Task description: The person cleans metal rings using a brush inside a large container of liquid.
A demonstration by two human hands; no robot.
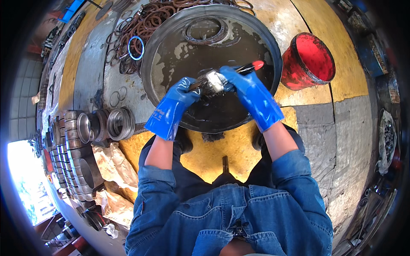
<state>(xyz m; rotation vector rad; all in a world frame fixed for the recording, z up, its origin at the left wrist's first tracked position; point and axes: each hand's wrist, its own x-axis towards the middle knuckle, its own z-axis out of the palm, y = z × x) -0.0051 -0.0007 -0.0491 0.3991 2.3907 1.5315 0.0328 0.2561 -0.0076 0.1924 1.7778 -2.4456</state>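
Both my hands wear blue rubber gloves and meet over a wide round metal basin (273, 55) holding dark oily liquid. My left hand (184, 91) grips a thin dark ring-like part at its fingertips. My right hand (239, 83) is closed on a paintbrush (215, 81) with pale bristles and a red-tipped handle (257, 65). The bristles press against the part in my left hand. A few dark rings (205, 32) lie in the far side of the basin.
A red bucket (309, 59) stands right of the basin. A heap of brown and dark rubber rings, one blue (136, 48), lies at the back left. Metal cylinders and sleeves (92, 126) are stacked at the left beside crumpled brown paper (115, 164). The floor is grey and yellow.
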